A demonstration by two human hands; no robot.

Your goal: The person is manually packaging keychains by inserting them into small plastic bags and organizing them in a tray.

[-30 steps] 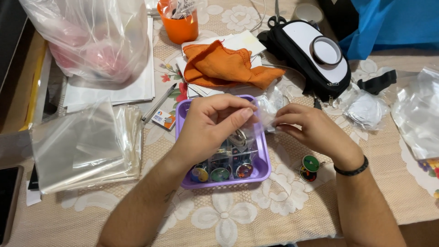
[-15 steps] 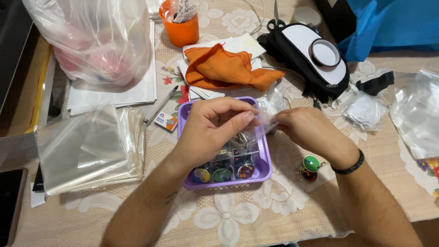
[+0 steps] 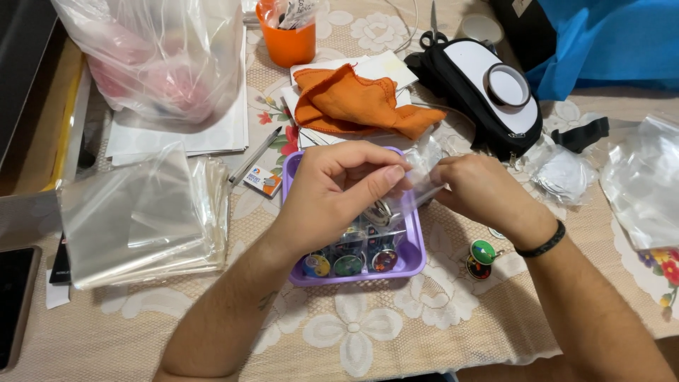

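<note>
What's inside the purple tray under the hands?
The purple tray holds small round colourful badges along its near edge, and one shiny metal piece shows mid-tray. The left hand, right hand and the clear little bag they hold hide the rest.

I see both hands meeting over the tray point(image 3: 412, 263) at mid-bench: my left hand point(image 3: 332, 194) and right hand point(image 3: 481, 191) pinch a small clear sleeve point(image 3: 417, 185) between them. Round badges point(image 3: 348, 264) lie in the tray. A stack of sleeves point(image 3: 134, 219) sits to the left, a folded cloth point(image 3: 353, 102) behind, two loose badges point(image 3: 481, 258) just right of the tray.
</note>
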